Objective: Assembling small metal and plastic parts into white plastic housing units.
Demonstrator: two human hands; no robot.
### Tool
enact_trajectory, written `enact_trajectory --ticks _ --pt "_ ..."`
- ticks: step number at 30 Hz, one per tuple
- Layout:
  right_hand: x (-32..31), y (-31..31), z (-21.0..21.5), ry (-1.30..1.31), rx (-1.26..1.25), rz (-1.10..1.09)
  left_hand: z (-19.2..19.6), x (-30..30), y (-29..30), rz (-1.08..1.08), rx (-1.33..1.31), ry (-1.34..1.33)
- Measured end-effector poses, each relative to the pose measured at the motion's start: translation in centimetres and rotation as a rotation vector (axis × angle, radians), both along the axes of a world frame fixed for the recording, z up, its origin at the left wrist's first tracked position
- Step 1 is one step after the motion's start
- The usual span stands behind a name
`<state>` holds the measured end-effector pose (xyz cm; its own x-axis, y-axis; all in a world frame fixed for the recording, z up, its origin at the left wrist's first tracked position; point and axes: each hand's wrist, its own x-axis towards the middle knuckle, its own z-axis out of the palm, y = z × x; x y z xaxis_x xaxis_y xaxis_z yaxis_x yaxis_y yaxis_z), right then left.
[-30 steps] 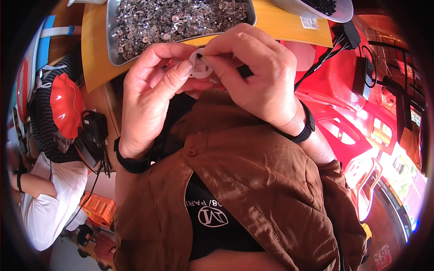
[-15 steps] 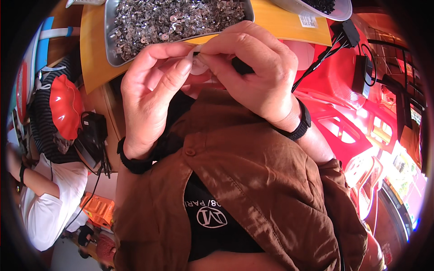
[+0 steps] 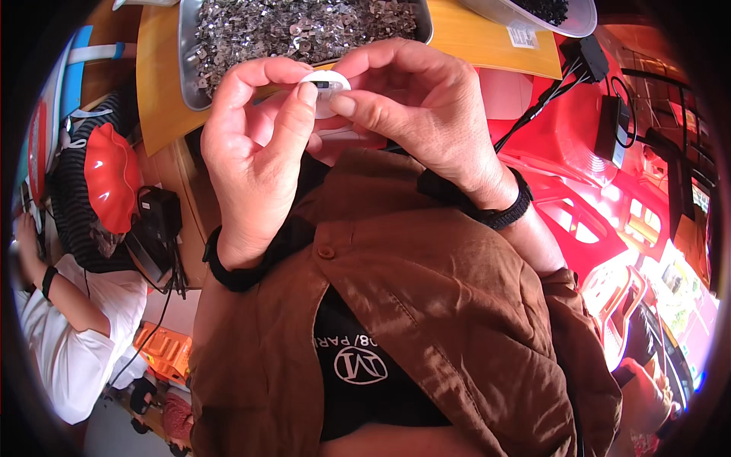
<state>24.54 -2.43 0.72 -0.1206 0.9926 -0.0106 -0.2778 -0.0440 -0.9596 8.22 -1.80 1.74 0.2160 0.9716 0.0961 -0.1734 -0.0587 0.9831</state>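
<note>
A small round white plastic piece (image 3: 329, 78) with a dark rectangular slot sits between my two hands, just in front of the tray. My left hand (image 3: 255, 156) pinches its left side between thumb and forefinger. On the opposite side my right hand (image 3: 442, 122) grips it, the thumb pressed on its lower right face and the forefinger curled behind. Beyond my fingers lies a metal tray (image 3: 185, 65), filled with many small shiny metal clips (image 3: 304, 30). What my rear fingers touch is partly hidden.
The tray rests on a yellow-orange board (image 3: 160, 99). A translucent bowl (image 3: 582, 19) of small black parts stands at the far right, near a black connector (image 3: 586, 57) with cables. Red plastic chairs (image 3: 567, 217) are to the right. A red wavy-edged bowl (image 3: 110, 179) and a white-shirted person (image 3: 84, 327) are left.
The white piece has been turned so its slotted face shows. My right hand's fingers have shifted, its thumb now on the near face. The person at left has moved an arm.
</note>
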Motion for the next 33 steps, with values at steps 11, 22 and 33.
enact_trajectory --ticks 11,22,33 --pt "0.4 -0.2 0.5 -0.061 0.033 0.006 0.5 0.6 -0.3 0.04 0.152 0.119" --pt "0.3 -0.5 0.0 -0.071 0.134 -0.046 0.2 0.9 -0.1 0.055 0.28 0.19" --pt "1.6 0.4 -0.7 0.253 -0.089 0.029 1.5 0.2 0.0 -0.172 -0.072 0.009"
